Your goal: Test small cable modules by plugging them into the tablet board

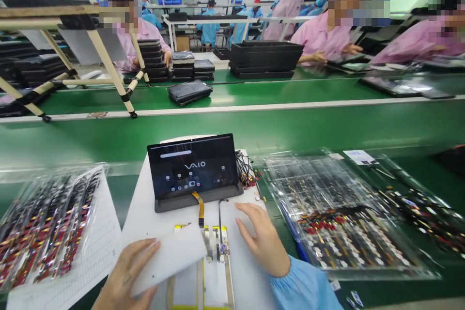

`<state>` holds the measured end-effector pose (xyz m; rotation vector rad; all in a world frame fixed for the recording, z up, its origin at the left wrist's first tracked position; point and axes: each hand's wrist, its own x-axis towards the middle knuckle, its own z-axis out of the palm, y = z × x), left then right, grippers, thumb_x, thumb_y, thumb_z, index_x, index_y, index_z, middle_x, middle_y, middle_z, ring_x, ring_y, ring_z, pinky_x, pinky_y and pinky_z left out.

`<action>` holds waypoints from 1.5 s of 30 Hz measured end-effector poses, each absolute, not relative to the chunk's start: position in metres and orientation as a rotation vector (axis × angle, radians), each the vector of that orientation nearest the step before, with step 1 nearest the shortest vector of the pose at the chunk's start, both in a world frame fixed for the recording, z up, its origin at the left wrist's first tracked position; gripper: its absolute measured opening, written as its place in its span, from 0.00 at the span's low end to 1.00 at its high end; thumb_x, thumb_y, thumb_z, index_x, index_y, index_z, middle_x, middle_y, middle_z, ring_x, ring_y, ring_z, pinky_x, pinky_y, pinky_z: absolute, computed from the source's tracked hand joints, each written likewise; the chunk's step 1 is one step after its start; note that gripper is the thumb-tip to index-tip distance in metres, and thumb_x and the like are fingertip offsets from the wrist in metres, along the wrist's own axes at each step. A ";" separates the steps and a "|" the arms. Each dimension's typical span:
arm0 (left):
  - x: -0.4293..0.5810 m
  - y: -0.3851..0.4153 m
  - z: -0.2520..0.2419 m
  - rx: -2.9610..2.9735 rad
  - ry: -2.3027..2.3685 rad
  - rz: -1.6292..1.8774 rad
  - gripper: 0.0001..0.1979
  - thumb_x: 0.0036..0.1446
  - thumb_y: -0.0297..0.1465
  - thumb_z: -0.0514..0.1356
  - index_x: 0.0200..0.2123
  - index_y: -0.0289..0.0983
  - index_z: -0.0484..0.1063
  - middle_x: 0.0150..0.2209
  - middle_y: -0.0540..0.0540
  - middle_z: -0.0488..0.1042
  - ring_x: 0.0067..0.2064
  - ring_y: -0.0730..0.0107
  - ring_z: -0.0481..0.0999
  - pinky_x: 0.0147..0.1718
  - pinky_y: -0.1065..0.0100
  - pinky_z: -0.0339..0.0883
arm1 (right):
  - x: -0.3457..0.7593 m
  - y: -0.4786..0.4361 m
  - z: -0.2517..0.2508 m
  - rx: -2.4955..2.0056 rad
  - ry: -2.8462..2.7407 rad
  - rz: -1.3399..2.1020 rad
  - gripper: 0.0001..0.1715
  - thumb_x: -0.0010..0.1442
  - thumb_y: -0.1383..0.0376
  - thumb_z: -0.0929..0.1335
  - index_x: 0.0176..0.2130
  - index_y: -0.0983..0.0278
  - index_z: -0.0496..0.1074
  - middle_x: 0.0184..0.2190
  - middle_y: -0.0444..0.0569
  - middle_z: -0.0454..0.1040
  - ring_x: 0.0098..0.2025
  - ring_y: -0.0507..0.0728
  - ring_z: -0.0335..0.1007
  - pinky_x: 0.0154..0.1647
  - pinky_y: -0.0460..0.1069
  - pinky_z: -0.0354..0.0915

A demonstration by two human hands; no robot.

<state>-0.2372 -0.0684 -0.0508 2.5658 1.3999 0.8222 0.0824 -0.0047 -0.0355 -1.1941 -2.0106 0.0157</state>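
My left hand (129,276) grips a white rectangular slab (170,259), tilted over the left part of a battery assembly (218,295) with yellow tape edges. An orange flex cable (199,206) runs from the assembly up to a tablet (192,164). This tablet leans upright in a dark stand, its screen lit with a VAIO logo and icons. My right hand (261,235) is open, thumb and fingers apart, over the white work board (250,281) just right of a thin black cable (220,218). Nothing shows between its fingers.
Clear trays of small camera-like parts lie left (54,223) and right (337,213). Loose wires (249,169) sit beside the tablet. Across the green conveyor (290,126) are black bins (265,58), stacked devices (152,60), a pipe rack (109,68) and people in pink.
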 end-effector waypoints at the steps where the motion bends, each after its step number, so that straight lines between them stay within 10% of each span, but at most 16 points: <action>1: -0.243 -0.072 -0.051 2.532 1.457 0.799 0.23 0.59 0.32 0.51 0.58 0.41 0.57 0.50 0.40 0.67 0.50 0.60 0.70 0.46 0.64 0.68 | 0.081 -0.010 -0.036 -1.189 -2.026 0.054 0.10 0.64 0.69 0.58 0.45 0.64 0.63 0.37 0.49 0.72 0.40 0.57 0.68 0.39 0.52 0.67; 28: -0.097 -0.054 -0.014 2.577 1.696 0.454 0.07 0.51 0.21 0.52 0.24 0.38 0.64 0.25 0.48 0.69 0.28 0.63 0.70 0.27 0.63 0.63 | 0.057 -0.058 -0.047 -1.183 -1.978 0.476 0.06 0.65 0.70 0.60 0.37 0.65 0.64 0.32 0.48 0.66 0.34 0.55 0.61 0.34 0.50 0.64; 45: -0.089 -0.053 -0.013 2.573 1.746 0.301 0.07 0.48 0.21 0.54 0.23 0.37 0.66 0.25 0.47 0.69 0.31 0.61 0.69 0.30 0.61 0.61 | 0.054 -0.059 -0.045 -1.193 -1.932 0.512 0.05 0.64 0.71 0.60 0.37 0.65 0.65 0.32 0.48 0.66 0.35 0.56 0.61 0.34 0.51 0.65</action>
